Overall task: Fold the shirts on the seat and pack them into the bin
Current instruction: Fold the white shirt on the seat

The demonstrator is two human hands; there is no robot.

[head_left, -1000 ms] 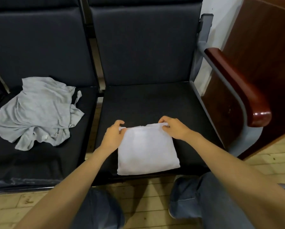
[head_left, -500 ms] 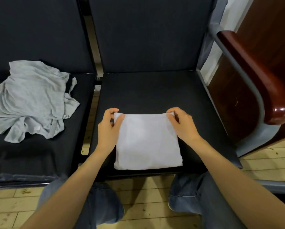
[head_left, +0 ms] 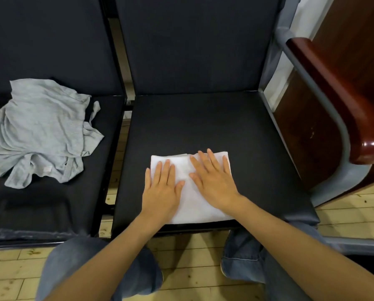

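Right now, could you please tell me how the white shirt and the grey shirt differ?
The white shirt is folded into a flat square; the grey shirt lies crumpled. The left hand and right hand press flat on the white shirt; the grey shirt is untouched. Both lie on dark seats.

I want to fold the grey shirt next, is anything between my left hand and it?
Nothing visible does. The left hand lies flat on the folded white shirt; only bare cushion and the gap between the seats separate it from the crumpled grey shirt.
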